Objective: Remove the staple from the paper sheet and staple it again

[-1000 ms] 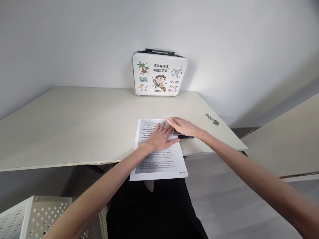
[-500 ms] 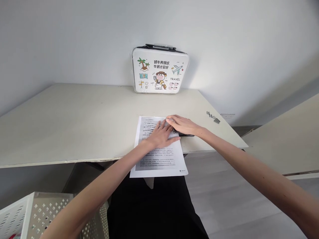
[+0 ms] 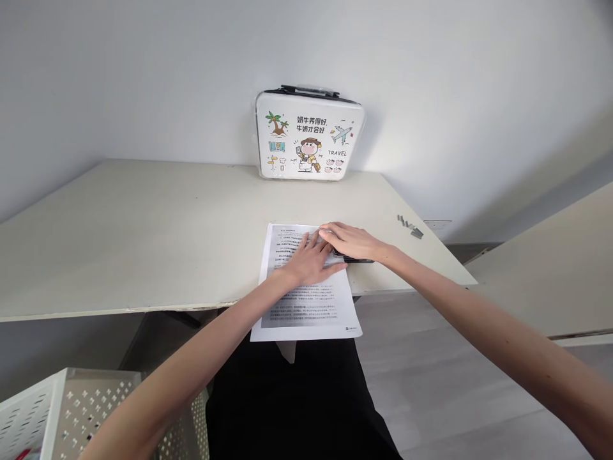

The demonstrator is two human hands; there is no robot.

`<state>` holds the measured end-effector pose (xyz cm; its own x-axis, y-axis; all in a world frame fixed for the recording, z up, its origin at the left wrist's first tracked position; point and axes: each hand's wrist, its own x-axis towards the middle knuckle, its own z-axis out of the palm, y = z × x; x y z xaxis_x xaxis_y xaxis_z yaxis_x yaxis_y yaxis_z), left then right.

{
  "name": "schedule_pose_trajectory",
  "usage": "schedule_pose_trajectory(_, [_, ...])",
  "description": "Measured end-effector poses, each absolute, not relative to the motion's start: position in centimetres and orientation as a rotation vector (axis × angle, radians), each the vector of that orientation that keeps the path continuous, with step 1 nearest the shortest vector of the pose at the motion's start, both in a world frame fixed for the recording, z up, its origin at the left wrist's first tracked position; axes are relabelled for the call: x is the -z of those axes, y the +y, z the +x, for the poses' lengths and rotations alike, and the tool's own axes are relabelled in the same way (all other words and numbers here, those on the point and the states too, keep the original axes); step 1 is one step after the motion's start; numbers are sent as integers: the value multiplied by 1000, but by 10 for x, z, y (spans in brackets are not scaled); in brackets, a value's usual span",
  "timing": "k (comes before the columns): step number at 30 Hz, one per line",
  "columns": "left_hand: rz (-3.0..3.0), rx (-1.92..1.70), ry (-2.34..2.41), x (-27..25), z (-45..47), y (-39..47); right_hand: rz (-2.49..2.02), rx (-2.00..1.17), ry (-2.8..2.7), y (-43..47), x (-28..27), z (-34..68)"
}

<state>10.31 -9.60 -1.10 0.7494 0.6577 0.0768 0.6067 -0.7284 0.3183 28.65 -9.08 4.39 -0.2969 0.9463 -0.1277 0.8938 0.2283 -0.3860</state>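
Printed sheet (image 3: 306, 313) lies on the near part of the tabletop (image 3: 167, 243), its lower end overhanging the front edge above the person's dark-clothed lap. Left hand (image 3: 311, 263) rests palm down on the page, fingers spread, gripping nothing. Right hand (image 3: 352, 241) lies over a black stapler (image 3: 360, 260) at the page's right edge; how far its fingers close round the tool is hidden. Small grey strips (image 3: 416, 233) lie in a loose group near the tabletop's right edge. Containers: a white case (image 3: 310, 137), cartoon-printed, stands at the back by the wall, black handle uppermost, shut, contents out of sight. Low at left, a perforated white basket (image 3: 90, 402), partly behind the left forearm; something red (image 3: 23, 454) shows inside at the frame's bottom edge, too little visible to identify.
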Motion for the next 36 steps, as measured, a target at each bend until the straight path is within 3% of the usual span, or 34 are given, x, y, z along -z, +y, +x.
schedule_pose_trajectory(16, [2673,-318,1005,14,105,-95,-1838,-450,-2450,-90,-43,278])
schedule_pose_trajectory(29, [2685,-329,1020,9,104,-97,-1865,-28,-2557,-92,-27,267])
schedule_pose_trajectory(36, [2661,-298,1034,7,103,-97,-1865,-10,-2516,-95,-28,260])
